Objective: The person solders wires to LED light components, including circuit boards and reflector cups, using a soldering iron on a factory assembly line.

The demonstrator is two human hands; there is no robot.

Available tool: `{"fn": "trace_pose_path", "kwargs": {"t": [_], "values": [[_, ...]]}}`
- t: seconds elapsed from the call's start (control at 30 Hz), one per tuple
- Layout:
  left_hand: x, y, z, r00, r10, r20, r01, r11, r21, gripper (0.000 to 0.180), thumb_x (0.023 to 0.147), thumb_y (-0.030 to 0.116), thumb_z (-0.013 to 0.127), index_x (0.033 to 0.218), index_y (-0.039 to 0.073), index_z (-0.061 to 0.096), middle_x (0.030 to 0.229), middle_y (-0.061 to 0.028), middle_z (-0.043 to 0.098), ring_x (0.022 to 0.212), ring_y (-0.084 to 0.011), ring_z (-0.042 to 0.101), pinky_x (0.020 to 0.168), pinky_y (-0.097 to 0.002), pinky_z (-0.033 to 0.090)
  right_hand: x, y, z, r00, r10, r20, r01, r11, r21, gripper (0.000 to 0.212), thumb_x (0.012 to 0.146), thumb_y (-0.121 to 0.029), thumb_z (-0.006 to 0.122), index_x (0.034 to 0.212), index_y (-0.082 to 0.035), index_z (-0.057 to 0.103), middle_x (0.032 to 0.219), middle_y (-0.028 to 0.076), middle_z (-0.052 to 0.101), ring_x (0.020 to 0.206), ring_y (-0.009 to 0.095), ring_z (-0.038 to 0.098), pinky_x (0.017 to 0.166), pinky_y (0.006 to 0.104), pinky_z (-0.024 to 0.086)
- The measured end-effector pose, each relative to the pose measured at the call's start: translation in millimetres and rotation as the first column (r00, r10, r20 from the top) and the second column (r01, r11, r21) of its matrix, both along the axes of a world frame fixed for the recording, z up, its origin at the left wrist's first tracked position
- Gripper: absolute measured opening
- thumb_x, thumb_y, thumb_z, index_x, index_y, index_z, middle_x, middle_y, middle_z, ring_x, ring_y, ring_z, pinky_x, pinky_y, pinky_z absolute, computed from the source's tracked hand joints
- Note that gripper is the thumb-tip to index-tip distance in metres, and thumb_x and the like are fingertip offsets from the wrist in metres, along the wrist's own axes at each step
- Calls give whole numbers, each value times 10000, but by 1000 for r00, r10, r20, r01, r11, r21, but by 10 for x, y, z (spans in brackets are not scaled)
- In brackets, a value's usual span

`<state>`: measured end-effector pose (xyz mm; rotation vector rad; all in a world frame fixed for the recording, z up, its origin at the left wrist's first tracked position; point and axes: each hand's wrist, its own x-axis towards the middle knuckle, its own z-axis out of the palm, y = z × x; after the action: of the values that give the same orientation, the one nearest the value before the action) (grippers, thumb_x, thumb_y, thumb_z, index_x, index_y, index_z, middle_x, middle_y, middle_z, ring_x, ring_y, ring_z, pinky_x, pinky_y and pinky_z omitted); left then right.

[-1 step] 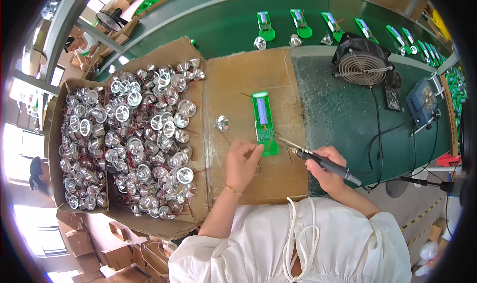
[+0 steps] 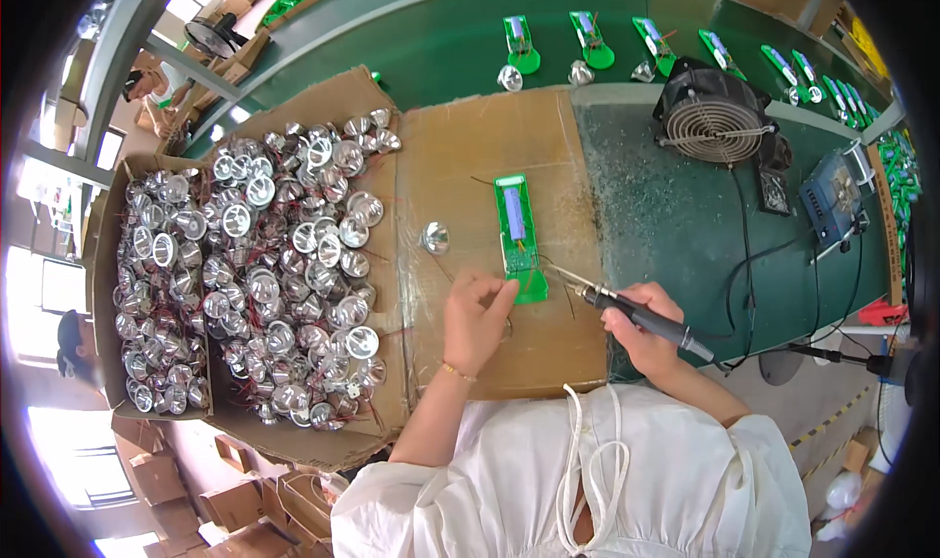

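On the brown cardboard mat [image 2: 450, 147] lies a green plastic housing [image 2: 532, 292] with a blue cylindrical battery [image 2: 514, 213] and a small circuit board. At its near end my left hand [image 2: 474, 318] is closed in a pinch; whatever sits between the fingertips is too small to make out. My right hand [image 2: 646, 354] grips a soldering iron [image 2: 656, 324] by its dark handle. Its metal tip points left at the board's near end, and contact cannot be told. Thin wires stick out around the housing. A loose silver reflector [image 2: 435, 238] rests to its left.
Cardboard boxes [image 2: 387, 401] full of wired reflectors stand at left. Along the far green belt [image 2: 431, 59] lie several green housings, some with reflectors. A black fan [image 2: 713, 117], a blue soldering station [image 2: 832, 201] and cables occupy the right side. A person [image 2: 157, 93] works at far left.
The whole view has shifted slightly. The soldering iron's tip sits a little farther left, closer over the board; my left hand keeps its pinch.
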<state>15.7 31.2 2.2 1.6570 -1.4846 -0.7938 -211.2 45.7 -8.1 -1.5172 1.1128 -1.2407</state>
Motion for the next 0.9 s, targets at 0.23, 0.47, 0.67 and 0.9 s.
{"fn": "trace_pose_path", "kwargs": {"t": [0.23, 0.47, 0.67, 0.9], "values": [[32, -64, -24, 999, -4, -50, 7, 997, 77, 159, 756, 150, 665, 737, -6, 642, 792, -97, 561, 719, -203, 553, 662, -298, 434, 19, -7, 29, 999, -21, 24, 20, 998, 60, 164, 793, -47, 608, 851, 32, 477, 696, 107, 590, 587, 108, 557, 540, 236, 472], [31, -64, 14, 998, -21, -55, 26, 994, 104, 159, 752, 153, 668, 730, -3, 645, 791, -82, 558, 715, -188, 552, 650, -289, 433, 73, -12, 32, 999, -29, 27, 27, 994, 102, 172, 793, -63, 611, 846, 28, 474, 690, 105, 586, 586, 112, 558, 528, 233, 467], [21, -145, 63, 998, -46, -49, 54, 986, 155, 164, 745, 155, 668, 712, -4, 642, 789, -77, 559, 670, -168, 549, 609, -277, 434, 178, -71, 17, 987, -111, 114, 99, 989, 112, 168, 772, -79, 654, 824, 15, 524, 660, 50, 611, 549, 60, 541, 497, 204, 425], [68, -229, 22, 995, -61, -74, 74, 977, 199, 175, 738, 159, 660, 691, -8, 638, 761, -81, 562, 658, -167, 545, 598, -276, 431, 250, -150, 24, 988, -76, 136, 50, 982, 183, 174, 805, -94, 614, 852, 14, 485, 680, 105, 590, 560, 110, 555, 508, 228, 460]]}}
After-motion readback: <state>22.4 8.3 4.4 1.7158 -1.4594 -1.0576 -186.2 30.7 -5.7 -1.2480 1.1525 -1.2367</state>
